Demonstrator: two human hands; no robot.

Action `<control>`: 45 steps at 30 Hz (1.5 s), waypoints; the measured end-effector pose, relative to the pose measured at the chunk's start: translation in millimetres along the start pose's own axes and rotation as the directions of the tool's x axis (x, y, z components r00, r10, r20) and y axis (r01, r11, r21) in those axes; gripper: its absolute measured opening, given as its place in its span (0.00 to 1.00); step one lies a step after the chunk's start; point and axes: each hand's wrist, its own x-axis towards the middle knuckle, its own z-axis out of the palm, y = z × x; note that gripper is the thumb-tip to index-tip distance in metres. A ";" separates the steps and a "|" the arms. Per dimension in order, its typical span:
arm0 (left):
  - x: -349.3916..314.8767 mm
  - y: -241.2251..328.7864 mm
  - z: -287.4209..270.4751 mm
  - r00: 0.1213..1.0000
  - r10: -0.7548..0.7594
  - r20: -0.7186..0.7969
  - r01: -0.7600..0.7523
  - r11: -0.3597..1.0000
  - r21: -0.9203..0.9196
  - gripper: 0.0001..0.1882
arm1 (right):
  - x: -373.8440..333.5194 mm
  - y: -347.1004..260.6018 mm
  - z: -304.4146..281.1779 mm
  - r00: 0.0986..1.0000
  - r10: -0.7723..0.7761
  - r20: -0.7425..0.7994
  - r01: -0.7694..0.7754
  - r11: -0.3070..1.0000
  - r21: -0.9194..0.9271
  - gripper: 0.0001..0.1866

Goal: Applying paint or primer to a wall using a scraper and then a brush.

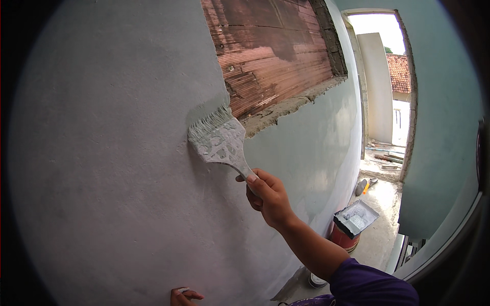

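My right hand (266,196) is closed around the handle of a wide, paint-smeared brush (227,145). The bristles press on the grey-white wall (122,168), at the lower left corner of a recessed opening. A patch of wet, pale green paint (206,108) shows around the bristle tips. At the bottom edge my left hand (185,297) comes only partly into view, close to the wall. Its fingers are loosely bent and apart, with a small whitish spot on or by them; I make out nothing held.
Brown ribbed brick (278,56) fills the opening, with a rough mortar ledge (291,104) below. Pale green paint covers the wall to its right. On the floor at right, a paint tray (356,218) rests on a reddish bucket (343,238). Behind it is a doorway (380,102) with debris.
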 end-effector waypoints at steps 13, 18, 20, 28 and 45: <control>0.0 -4.5 1.3 1.000 -0.017 -0.007 0.017 1.000 0.007 0.21 | -3.8 0.9 2.6 0.998 -0.003 -0.056 0.002 1.000 -0.025 0.15; -1.3 -6.2 -1.8 0.999 -0.053 -0.001 0.053 0.998 -0.015 0.21 | 2.5 -13.6 6.7 0.999 -0.034 -0.037 0.032 0.999 -0.039 0.15; -1.7 -7.0 -1.7 0.998 -0.062 0.002 0.062 0.998 -0.027 0.21 | 3.0 -14.0 6.8 0.998 -0.032 -0.048 0.030 0.999 -0.032 0.15; -2.0 -6.3 -1.5 0.992 -0.128 -0.011 0.127 0.990 -0.067 0.21 | -2.9 -11.5 3.9 0.999 -0.018 -0.043 0.017 0.999 -0.038 0.16; 0.7 1.1 -0.5 0.998 -0.058 -0.018 0.057 0.998 -0.034 0.20 | 4.4 -4.3 2.0 0.999 0.017 -0.046 -0.018 1.000 -0.015 0.15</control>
